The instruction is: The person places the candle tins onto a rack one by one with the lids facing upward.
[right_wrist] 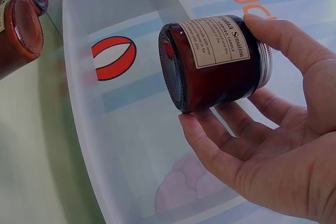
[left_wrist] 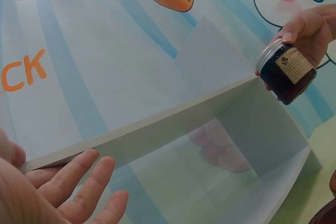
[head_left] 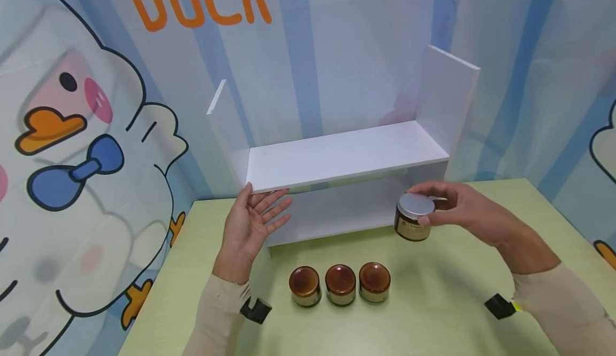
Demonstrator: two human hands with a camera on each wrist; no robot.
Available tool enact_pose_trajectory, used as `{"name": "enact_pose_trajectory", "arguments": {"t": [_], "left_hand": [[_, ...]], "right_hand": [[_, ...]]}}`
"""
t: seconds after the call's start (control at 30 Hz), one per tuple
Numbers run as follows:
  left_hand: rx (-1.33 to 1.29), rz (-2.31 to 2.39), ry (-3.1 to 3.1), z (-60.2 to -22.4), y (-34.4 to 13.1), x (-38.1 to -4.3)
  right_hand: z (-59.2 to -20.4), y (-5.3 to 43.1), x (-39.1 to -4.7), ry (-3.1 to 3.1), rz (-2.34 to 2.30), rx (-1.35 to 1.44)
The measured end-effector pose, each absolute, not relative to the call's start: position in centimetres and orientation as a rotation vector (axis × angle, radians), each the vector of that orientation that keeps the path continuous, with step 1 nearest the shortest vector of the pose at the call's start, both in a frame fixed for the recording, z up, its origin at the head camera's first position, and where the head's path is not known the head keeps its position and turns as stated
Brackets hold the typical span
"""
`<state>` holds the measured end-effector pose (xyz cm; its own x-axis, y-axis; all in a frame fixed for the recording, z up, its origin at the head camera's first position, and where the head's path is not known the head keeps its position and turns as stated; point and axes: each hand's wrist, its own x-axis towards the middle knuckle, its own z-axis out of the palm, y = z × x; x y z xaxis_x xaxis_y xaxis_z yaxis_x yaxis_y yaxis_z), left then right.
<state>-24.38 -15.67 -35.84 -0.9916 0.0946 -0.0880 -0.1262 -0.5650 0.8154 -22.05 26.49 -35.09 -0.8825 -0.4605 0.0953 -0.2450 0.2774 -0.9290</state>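
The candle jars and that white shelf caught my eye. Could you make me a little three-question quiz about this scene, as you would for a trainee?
1. How many brown jars stand on the table?
2. True or false: the left hand touches the white shelf.
3. The right hand holds a jar whose lid is: A) orange, B) silver, C) blue.

Key: 1. Three. 2. True. 3. B.

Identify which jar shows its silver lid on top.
The jar in the right hand: its silver lid faces up. The other three jars, in a row on the table, show brown glass on top instead.
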Motion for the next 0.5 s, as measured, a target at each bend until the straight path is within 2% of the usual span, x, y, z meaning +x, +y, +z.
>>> {"name": "enact_pose_trajectory", "arguments": {"t": [0.5], "left_hand": [[-0.053,2.664,1.409,-35.71,-15.64,-24.39]], "right_hand": [[-34.12,26.64,-22.33,2.399,-1.633,-0.657]]}}
